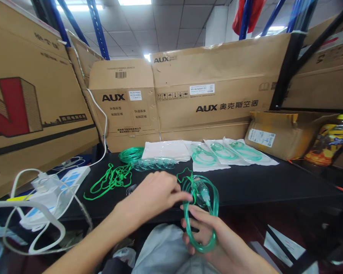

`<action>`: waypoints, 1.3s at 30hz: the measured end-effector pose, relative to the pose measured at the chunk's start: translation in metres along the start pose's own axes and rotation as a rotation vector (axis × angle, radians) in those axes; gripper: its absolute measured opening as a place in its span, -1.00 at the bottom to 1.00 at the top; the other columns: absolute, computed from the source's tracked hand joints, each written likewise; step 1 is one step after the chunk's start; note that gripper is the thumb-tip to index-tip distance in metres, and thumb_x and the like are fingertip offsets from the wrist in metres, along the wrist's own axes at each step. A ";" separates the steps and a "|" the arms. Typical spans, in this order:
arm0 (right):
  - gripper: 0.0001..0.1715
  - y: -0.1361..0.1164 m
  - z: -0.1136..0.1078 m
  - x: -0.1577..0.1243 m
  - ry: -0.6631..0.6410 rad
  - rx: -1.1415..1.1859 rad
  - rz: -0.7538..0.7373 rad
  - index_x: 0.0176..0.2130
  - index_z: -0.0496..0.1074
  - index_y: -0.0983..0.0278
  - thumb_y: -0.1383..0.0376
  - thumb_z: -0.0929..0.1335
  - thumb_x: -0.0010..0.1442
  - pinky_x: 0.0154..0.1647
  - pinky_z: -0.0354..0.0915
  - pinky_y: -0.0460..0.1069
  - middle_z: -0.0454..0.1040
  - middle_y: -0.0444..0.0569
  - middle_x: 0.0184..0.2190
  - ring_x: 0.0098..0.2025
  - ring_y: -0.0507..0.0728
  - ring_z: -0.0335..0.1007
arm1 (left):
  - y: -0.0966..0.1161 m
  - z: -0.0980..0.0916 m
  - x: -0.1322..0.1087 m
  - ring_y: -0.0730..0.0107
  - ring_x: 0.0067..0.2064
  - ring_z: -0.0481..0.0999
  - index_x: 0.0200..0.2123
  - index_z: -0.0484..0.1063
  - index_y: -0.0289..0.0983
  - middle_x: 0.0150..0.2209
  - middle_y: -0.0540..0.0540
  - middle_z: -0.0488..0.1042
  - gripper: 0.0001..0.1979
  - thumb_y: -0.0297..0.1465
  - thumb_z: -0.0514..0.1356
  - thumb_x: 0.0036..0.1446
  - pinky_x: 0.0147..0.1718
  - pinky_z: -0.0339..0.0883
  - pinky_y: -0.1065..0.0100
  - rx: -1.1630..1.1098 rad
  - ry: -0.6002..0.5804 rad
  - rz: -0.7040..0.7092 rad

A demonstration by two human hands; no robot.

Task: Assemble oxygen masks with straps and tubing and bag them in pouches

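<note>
A loop of clear green tubing [216, 201] hangs over the table's front edge, gripped by my right hand [210, 228] with the fingers wrapped around its lower left side. Inside the coil lies a clear green oxygen mask [201, 192]. A thin green elastic strap [185, 173] is bunched at its upper left. My left hand [161, 188] reaches across from the left, fingers curled and thumb side at the coil's left edge beside the strap; what its fingertips hold is hidden. Left of it lie a heap of green elastic straps [111, 180] and a row of clear mask shells [154, 164].
At the back of the black table [246, 186] are coiled green tubing [131, 154], white packets [165, 150] and several bagged tubing sets [204, 156]. Cardboard boxes [202, 91] wall the back. A power strip [57, 198] with cables lies left; a drink bottle [330, 140] stands right.
</note>
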State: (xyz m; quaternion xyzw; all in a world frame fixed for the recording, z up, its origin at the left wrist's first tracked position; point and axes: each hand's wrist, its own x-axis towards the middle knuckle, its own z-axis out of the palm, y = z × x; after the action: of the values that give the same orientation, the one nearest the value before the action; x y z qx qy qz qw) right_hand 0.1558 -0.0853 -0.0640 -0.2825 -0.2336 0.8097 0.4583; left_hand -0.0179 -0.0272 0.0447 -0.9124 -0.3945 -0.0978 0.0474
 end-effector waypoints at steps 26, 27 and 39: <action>-0.63 0.002 -0.002 -0.002 -0.034 -0.120 -0.008 -0.01 0.40 0.28 0.12 0.41 0.29 -0.50 0.23 -0.05 0.52 -0.06 -0.34 -0.48 0.06 0.47 | -0.075 0.045 0.169 0.13 0.07 0.52 0.08 0.45 -0.33 0.09 -0.22 0.48 -0.66 -0.26 0.23 0.35 0.06 0.44 -0.01 0.197 -0.015 -0.243; -0.61 0.002 -0.003 -0.001 -0.033 -0.122 -0.008 0.00 0.40 0.29 0.12 0.41 0.28 -0.51 0.23 -0.05 0.51 -0.06 -0.34 -0.48 0.07 0.47 | -0.075 0.044 0.169 0.14 0.07 0.52 0.08 0.46 -0.33 0.08 -0.22 0.49 -0.67 -0.26 0.23 0.35 0.05 0.45 0.00 0.193 -0.008 -0.250; -0.56 0.001 0.000 -0.003 -0.076 -0.173 -0.034 -0.05 0.40 0.26 0.03 0.46 0.23 -0.51 0.25 -0.05 0.53 -0.07 -0.36 -0.47 0.09 0.50 | -0.078 0.010 0.148 0.12 0.02 0.53 0.09 0.42 -0.32 -0.01 -0.22 0.52 -0.73 -0.35 0.10 0.41 0.01 0.40 0.05 0.211 0.255 -0.318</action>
State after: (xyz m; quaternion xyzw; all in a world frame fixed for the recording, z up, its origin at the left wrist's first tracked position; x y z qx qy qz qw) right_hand 0.1568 -0.0885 -0.0639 -0.2862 -0.3244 0.7887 0.4369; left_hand 0.0257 0.1326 0.0677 -0.8090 -0.5323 -0.1765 0.1760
